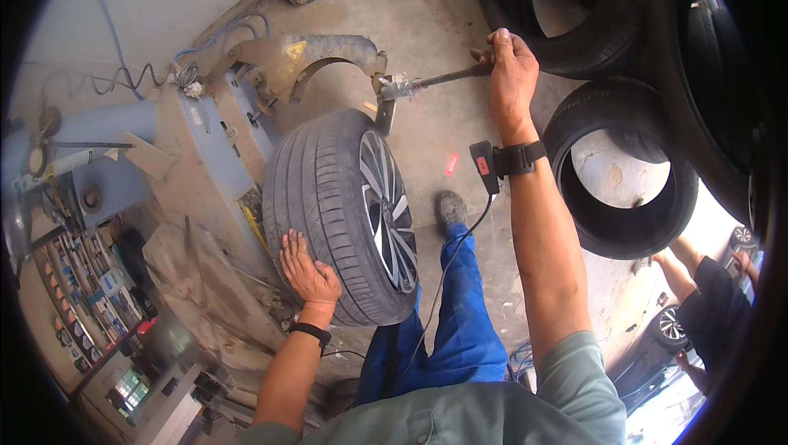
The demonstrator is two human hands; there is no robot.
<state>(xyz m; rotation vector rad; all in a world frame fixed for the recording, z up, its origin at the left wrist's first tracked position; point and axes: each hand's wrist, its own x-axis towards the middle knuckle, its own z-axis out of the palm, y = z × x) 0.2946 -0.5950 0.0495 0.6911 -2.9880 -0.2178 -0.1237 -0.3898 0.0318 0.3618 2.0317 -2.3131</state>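
A car wheel, its black tyre [316,166] fitted on a dark and silver spoked alloy rim [384,207], stands upright against the side of a grey tyre-changing machine [197,129]. My left hand [310,272] lies flat on the tread, fingers stretched out. My right hand [512,71] is wrapped round the end of a dark metal lever bar [451,77]. Clear plastic covers the other end of that bar, where it meets the curved bead-breaker blade [386,112] beside the tyre's upper edge. The machine's arm [328,49] reaches out above the wheel.
Several loose tyres [620,227] lie and lean on the right. Hoses and a coiled cable [123,80] hang at the left, above a rack of small tools [90,289]. My shoe [450,208] is beside the wheel. Another person [710,314] stands at the lower right near a car.
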